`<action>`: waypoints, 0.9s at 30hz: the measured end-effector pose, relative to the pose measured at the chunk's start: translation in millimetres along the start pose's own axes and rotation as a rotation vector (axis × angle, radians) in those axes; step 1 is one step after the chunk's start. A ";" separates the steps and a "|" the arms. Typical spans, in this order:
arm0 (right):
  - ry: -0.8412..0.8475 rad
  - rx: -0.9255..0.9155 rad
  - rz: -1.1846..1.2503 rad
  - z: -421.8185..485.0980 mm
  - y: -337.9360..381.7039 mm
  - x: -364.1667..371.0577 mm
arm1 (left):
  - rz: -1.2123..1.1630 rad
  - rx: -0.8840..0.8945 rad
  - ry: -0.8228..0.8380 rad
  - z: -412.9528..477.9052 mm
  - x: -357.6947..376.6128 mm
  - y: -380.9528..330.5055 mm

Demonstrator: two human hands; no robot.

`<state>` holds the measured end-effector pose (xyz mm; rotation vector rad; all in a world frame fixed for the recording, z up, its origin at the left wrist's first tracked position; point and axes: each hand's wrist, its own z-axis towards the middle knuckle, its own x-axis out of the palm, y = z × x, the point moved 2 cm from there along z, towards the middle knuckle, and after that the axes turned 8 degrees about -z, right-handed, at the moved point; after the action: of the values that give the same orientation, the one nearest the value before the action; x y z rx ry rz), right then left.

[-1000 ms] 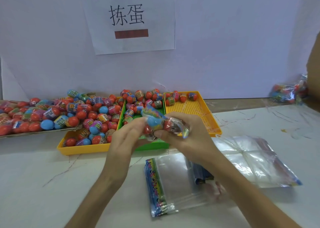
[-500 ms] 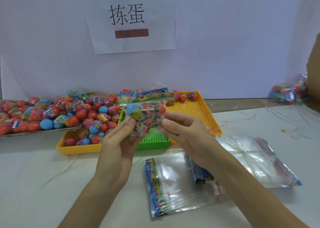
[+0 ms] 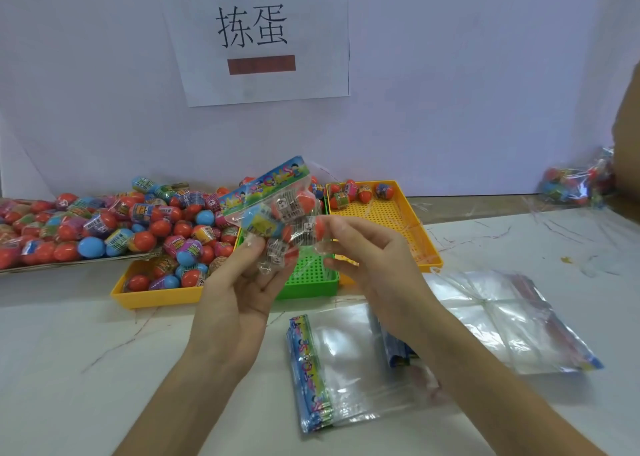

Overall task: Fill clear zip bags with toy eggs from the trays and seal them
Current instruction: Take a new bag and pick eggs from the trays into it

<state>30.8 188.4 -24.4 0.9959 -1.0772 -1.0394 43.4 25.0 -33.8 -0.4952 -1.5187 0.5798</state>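
The white table [image 3: 86,369] carries most of the scene. Across its far side stand a yellow tray [image 3: 156,299] heaped with toy eggs, a green tray [image 3: 311,287] and a second yellow tray [image 3: 388,220] that is nearly bare. The near and left parts of the table offer open room for setting things down. A flat stack of empty zip bags [image 3: 349,358] lies just below the hands, with a looser pile of clear bags [image 3: 502,320] beside it to the right, its edges splayed and easy to snag. The filled bag [image 3: 280,220] hangs in the air above the green tray, tilted, between both hands. The left hand [image 3: 235,303] pinches its lower left corner with thumb and curled fingers, and the right hand [image 3: 377,261] pinches its right side. The film looks thin, soft and slippery, and the load light but lumpy, so the eggs would likely shift. The stiffer printed strip [image 3: 266,183] along the top seems the surest place to grip. Whether the zip is closed cannot be told.
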 end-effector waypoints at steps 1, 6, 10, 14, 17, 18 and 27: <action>-0.007 -0.022 -0.026 -1.0 -0.1 1.0 | -0.003 0.002 0.000 0.3 -0.5 0.5; -0.199 -0.170 -0.250 -4.3 -3.0 0.1 | 0.020 -0.011 -0.016 1.0 -2.3 3.8; -0.307 -0.410 -0.564 -5.9 0.7 -2.1 | 0.127 0.001 -0.005 2.0 -5.4 2.6; -0.363 -0.589 -0.828 -5.3 4.7 -7.9 | 0.352 0.092 -0.034 1.3 -4.6 0.3; -0.377 -0.625 -0.924 -3.4 5.9 -12.7 | 0.428 0.107 -0.031 -0.4 -3.0 3.2; -0.378 -0.637 -0.940 -2.7 6.0 -13.5 | 0.443 0.105 -0.024 -1.0 -3.2 4.0; -0.485 -0.820 -1.003 -8.0 5.2 -13.4 | 0.391 0.123 -0.056 -4.6 -0.3 4.7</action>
<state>37.3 203.4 -23.4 0.5605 -0.3373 -2.3827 47.9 28.7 -36.9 -0.6908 -1.4355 0.9910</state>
